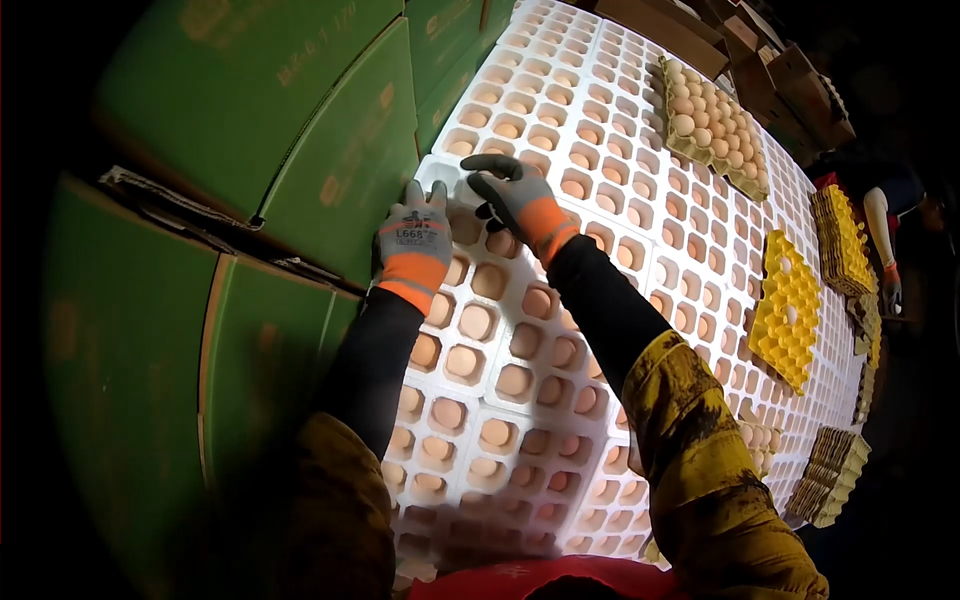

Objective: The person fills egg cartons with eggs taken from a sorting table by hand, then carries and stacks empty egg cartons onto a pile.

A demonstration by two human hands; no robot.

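Observation:
My left hand (413, 238), in a grey glove with an orange cuff, rests on the edge of a white foam egg tray (497, 393). Its visible fingers are stretched out and apart. Just right of it, my right hand (512, 197) hovers over or touches the same area, in a matching glove with dark fingertips. The right fingers are curved and apart, and I see nothing between them. Light-brown eggs (475, 321) sit singly in the square cells below. A cell by the left fingertips (440, 175) shows no egg. What lies under my right palm is hidden.
Stacked green cartons (340, 150) wall off the left side. On the foam trays stand a pulp tray full of eggs (712, 130) and a yellow tray (785, 315) with a few eggs. More yellow trays (842, 240) and stacked pulp trays (830, 475) line the right. Another person's gloved hand (892, 285) shows there.

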